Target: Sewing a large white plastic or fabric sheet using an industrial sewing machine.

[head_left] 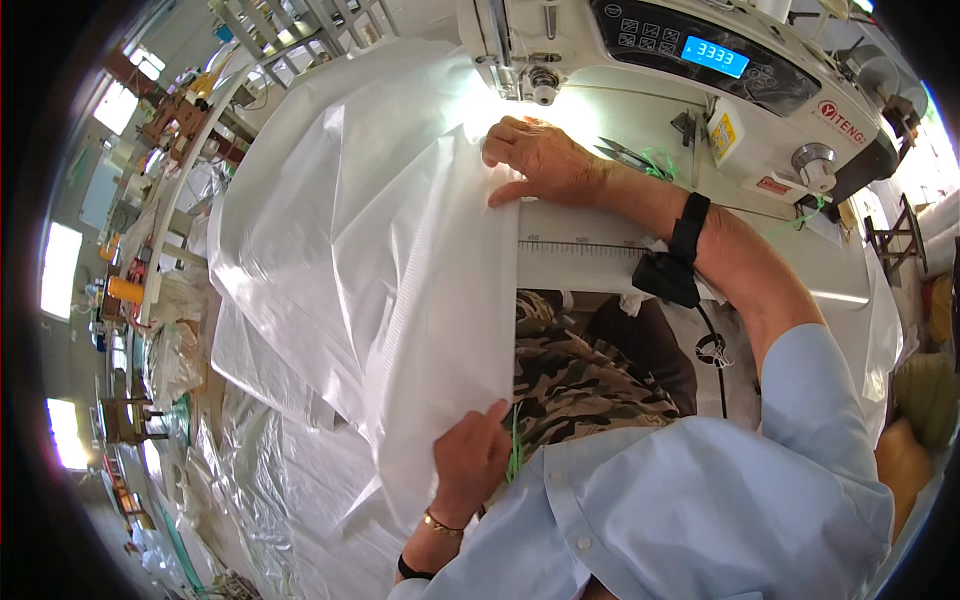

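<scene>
A large sheet of white woven plastic fabric (380, 220) lies over the sewing table and hangs toward my lap. My right hand (545, 160) rests flat on the fabric's edge just in front of the needle area (543, 88) of a white industrial sewing machine (700, 80). A black band with a small device sits on that wrist. My left hand (470, 460) pinches the near edge of the folded fabric by my lap; a gold bracelet is on that wrist.
Small snips (625, 153) with green thread lie on the machine bed right of my right hand. A ruler strip (580, 245) runs along the table front. More white fabric (270, 470) is heaped on the floor at left. Metal racks (300, 25) stand beyond.
</scene>
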A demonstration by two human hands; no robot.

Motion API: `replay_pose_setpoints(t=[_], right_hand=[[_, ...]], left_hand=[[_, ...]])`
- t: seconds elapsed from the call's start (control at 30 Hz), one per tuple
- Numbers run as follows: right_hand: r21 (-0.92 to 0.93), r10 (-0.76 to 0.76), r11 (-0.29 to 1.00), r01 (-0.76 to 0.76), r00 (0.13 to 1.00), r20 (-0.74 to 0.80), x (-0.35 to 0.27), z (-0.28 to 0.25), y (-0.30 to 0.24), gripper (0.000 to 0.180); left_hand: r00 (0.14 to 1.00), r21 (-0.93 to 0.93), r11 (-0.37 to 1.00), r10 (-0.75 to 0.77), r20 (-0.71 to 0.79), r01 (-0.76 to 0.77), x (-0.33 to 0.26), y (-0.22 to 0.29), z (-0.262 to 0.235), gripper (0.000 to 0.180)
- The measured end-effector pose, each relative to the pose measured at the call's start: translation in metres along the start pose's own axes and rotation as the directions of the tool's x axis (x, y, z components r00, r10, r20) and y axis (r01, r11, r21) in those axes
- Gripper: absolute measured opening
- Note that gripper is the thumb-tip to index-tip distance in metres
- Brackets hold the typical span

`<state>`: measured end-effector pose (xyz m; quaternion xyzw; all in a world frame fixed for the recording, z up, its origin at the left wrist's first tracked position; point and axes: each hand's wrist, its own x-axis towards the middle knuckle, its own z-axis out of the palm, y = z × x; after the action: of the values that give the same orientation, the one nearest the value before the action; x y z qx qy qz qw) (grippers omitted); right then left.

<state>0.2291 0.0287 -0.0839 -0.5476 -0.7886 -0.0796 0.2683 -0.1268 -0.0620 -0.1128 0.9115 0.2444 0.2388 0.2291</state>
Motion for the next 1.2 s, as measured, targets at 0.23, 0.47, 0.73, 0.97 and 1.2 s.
replay_pose_setpoints(t=[0.23, 0.47, 0.73, 0.97, 1.2], right_hand=[[-0.287, 0.25, 0.935, -0.21, 0.962, 0.112, -0.023, -0.006, -0.034, 0.05], [-0.247, 0.364, 0.92, -0.303, 0.894, 0.259, -0.024, -0.012, -0.044, 0.069], [-0.099, 0.291, 0.957, -0.274, 0.903, 0.317, -0.031, -0.026, -0.045, 0.085], [-0.042, 0.288, 0.956, -0.291, 0.898, 0.334, -0.033, -0.024, -0.038, 0.076], [-0.112, 0.249, 0.966, -0.232, 0.951, 0.182, -0.042, -0.008, -0.026, 0.057]], left_hand=[[0.989, 0.008, 0.991, 0.134, 0.056, -0.134, 0.02, 0.003, 0.008, 0.029], [0.969, 0.052, 0.967, 0.248, -0.004, -0.248, 0.052, -0.011, 0.013, 0.022], [0.89, 0.175, 0.873, 0.444, 0.1, -0.455, 0.119, -0.023, 0.011, 0.008], [0.904, 0.336, 0.841, 0.369, 0.217, -0.424, 0.175, -0.018, 0.015, 0.012], [0.931, 0.368, 0.861, 0.282, 0.232, -0.352, 0.226, -0.024, 0.035, 0.01]])
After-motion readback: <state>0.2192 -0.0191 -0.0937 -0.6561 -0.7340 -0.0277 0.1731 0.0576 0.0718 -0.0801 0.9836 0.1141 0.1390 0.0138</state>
